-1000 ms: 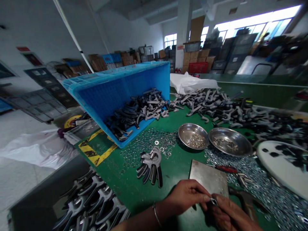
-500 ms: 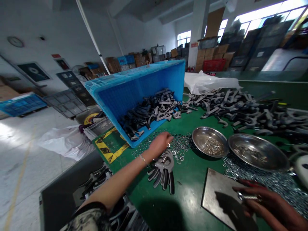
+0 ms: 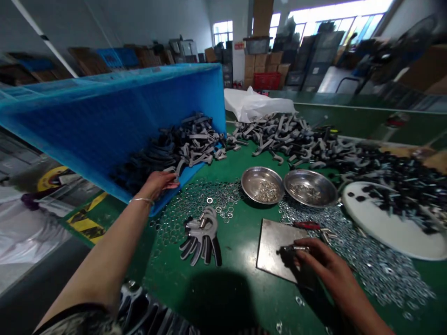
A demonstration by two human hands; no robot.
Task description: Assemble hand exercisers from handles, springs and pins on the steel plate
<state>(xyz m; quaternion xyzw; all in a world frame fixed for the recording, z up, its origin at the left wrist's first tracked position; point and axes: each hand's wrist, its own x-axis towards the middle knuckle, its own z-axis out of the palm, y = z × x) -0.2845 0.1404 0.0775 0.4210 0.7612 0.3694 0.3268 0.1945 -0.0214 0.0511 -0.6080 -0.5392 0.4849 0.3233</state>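
Observation:
My left hand (image 3: 162,181) reaches to the front edge of the blue crate (image 3: 209,88). Its fingers are closed around the end of a curved grey clamp part (image 3: 180,166) at the edge of the heap. Over a flat metal plate (image 3: 274,244), my right hand (image 3: 324,265) pinches a small bolt with a spring (image 3: 298,249) on it, lying roughly level. Between my hands lies a fanned group of grey and black clamp parts (image 3: 202,237), with a spring on top. Loose metal rings (image 3: 218,209) are scattered behind that group.
Two steel bowls (image 3: 249,193) (image 3: 310,202) of small metal parts stand behind the plate. A red-handled tool (image 3: 307,225) lies by it. Many small metal pieces (image 3: 377,274) cover the right side, near a white oval tray (image 3: 370,209). Grey clamp parts (image 3: 279,128) are heaped behind.
My left hand has moved from above the rings to the clamp parts at the crate. My right hand still holds the bolt with spring over the plate. The view has swung right.

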